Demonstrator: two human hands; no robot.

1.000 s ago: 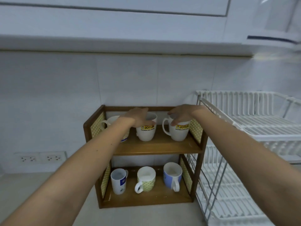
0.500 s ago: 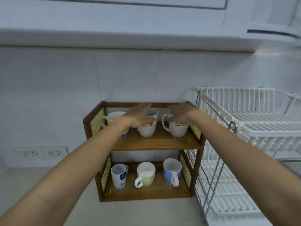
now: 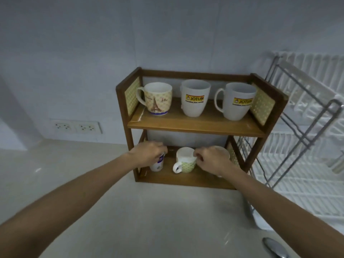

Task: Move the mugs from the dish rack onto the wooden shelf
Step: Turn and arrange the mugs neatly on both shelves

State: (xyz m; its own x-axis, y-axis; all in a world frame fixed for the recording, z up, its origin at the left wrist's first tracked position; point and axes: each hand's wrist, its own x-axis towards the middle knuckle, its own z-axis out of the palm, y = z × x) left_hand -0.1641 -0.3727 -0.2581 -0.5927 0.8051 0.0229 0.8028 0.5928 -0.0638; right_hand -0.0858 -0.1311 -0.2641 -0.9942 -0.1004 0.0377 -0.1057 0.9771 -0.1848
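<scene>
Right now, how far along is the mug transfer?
Done: three mugs stand on the top shelf and the visible dish rack tiers hold none. In hand: left hand on the small white mug, right hand by the green-patterned mug on the lower shelf. Left: apparently only adjusting.

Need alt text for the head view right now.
Both hands reach into the wooden shelf's lower tier: left hand on a white mug, right hand beside a green-patterned mug. Three mugs stand above.
</scene>
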